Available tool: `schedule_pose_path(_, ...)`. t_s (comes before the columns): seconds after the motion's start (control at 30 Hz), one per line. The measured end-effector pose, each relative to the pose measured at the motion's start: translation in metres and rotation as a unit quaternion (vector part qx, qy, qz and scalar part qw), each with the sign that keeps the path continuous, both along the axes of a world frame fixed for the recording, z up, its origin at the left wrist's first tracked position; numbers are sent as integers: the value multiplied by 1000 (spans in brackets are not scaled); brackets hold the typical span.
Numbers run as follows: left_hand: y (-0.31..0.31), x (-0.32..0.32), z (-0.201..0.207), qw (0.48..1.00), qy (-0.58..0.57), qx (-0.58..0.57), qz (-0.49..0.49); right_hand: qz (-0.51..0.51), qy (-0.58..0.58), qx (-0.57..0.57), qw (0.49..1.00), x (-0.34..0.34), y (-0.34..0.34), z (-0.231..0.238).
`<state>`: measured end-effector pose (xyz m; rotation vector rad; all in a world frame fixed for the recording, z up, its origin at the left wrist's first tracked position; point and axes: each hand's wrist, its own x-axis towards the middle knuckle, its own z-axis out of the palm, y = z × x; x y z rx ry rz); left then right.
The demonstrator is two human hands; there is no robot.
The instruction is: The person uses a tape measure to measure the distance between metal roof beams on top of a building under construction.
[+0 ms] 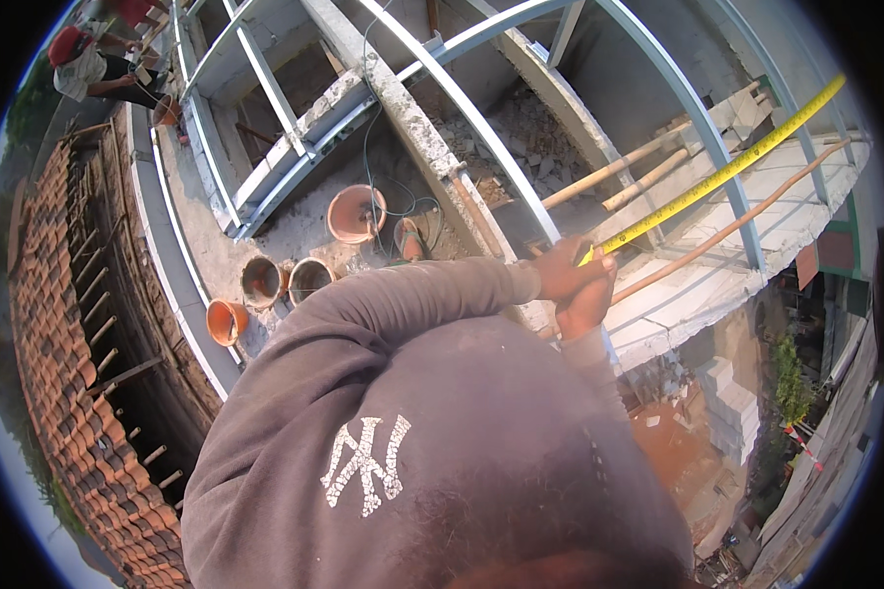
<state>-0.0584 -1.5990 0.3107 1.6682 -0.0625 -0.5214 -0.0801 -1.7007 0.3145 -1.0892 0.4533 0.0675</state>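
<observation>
Tape measure (717, 178) (number-marked) — gripped by left hand (564, 269) and right hand (588, 308) — near white-lettered sweatshirt (501, 422).

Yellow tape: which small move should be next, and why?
Probably steady the left grip and right grip first: they are close together at the near end of the yellow tape, while it stretches across the metal ribs and nobody shows holding its far end.

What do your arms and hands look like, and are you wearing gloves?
No gloves: the left hand and the right hand are both bare. The left sleeve is long, dusky brownish-grey and full of wrinkles, reaching down to the wrist. The right sleeve looks the same colour, but less of it shows. No marking shows on either sleeve.
</observation>
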Motion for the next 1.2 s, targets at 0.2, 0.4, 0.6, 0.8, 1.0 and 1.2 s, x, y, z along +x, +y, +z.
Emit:
schedule_pose_path(0.2, 59, 19, 1, 1000, 15, -4, -2, -24, 34, -6, 999, 23, 48, -18)
schedule_pose_path(0.4, 127, 47, -13, 1000, -2, 1, -5, -38, 56, -60, 996, 52, 108, -25)
schedule_pose_path(0.6, 206, 74, -12, 1000, 8, 4, -4, -31, 39, -94, 994, 81, 176, -35)
schedule_pose_path(0.8, 271, 92, -11, 997, -28, 72, 15, -7, 8, -106, 994, 102, 251, -20)
schedule_pose_path(1.0, 321, 105, -2, 995, -70, 74, 10, 0, -40, -157, 987, 125, 289, -19)
schedule_pose_path(1.2, 356, 118, 33, 996, -75, 38, -3, -10, -87, -257, 962, 148, 315, 19)
